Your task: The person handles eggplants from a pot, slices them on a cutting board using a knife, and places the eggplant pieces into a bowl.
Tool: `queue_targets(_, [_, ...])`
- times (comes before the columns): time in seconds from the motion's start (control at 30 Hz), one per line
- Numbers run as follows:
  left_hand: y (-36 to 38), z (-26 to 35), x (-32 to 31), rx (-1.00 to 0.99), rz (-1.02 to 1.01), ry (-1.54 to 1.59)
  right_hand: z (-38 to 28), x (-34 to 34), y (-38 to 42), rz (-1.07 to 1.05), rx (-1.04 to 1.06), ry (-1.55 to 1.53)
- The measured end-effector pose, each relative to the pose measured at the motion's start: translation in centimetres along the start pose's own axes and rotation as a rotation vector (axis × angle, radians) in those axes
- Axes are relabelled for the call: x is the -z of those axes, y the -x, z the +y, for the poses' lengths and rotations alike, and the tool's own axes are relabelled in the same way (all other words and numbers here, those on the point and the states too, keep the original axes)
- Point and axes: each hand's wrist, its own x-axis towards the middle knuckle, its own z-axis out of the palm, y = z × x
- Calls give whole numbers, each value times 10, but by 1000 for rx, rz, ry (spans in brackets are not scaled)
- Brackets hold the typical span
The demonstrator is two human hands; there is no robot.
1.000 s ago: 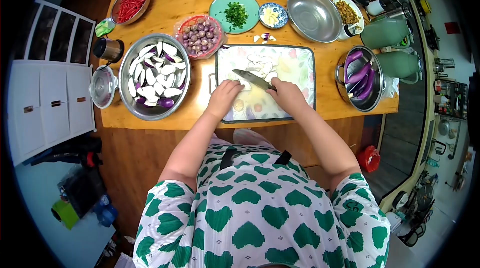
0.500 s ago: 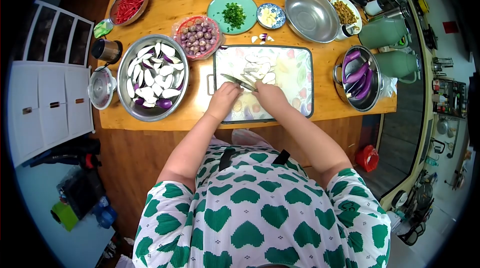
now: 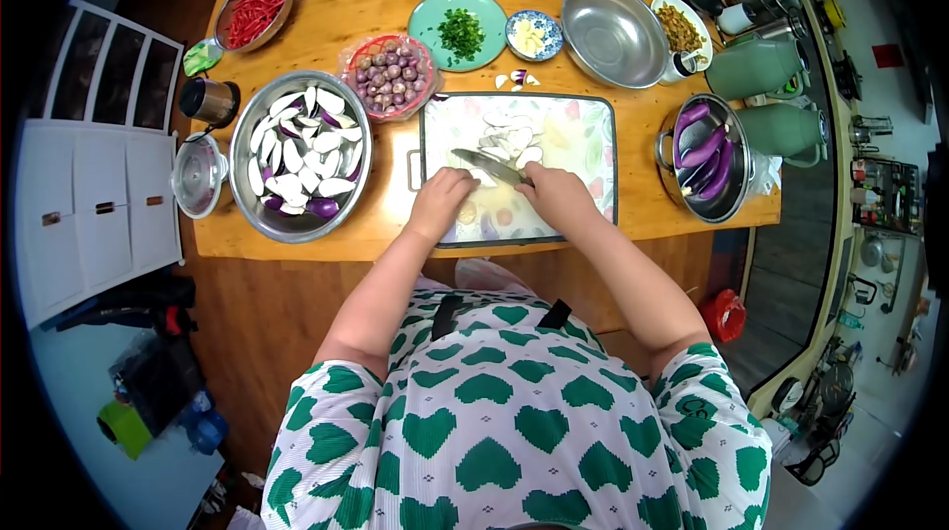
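Note:
My right hand (image 3: 560, 198) is closed around the handle of a kitchen knife (image 3: 486, 164), its blade slanting up and left over the cutting board (image 3: 583, 134). Left of it, my left hand (image 3: 443, 200) rests low on the board, fingers together against a pale eggplant piece (image 3: 482, 177) that they partly hide. Just beyond the blade lies a small heap of white cut eggplant (image 3: 509, 130). A large steel bowl (image 3: 364, 169) left of the board holds many eggplant wedges (image 3: 309, 174). On the right, whole purple eggplants (image 3: 704, 149) lie in a steel pot (image 3: 665, 149).
Behind the board are a bag-lined basket of shallots (image 3: 390, 75), a green plate (image 3: 425, 21) of chopped greens, a small bowl of garlic (image 3: 534, 36) and a metal basin (image 3: 615, 31). Red chilies (image 3: 255, 14) fill a bowl back left. Green jugs (image 3: 756, 65) stand at right.
My right hand and the knife have moved right, away from my left hand, leaving a gap between them. My left hand stays in nearly the same place.

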Motion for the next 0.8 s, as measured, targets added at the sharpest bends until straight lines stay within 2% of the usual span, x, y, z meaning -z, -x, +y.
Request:
queue_targets(0.3, [0, 0, -3, 11, 10, 18, -10, 1, 18, -118, -79, 48])
queue_targets(0.57, [5, -3, -10, 33, 35, 21, -9, -46, -20, -30, 1, -76])
queue_targets(0.8, [2, 11, -5, 154, 142, 44, -11, -40, -27, 50, -45, -215])
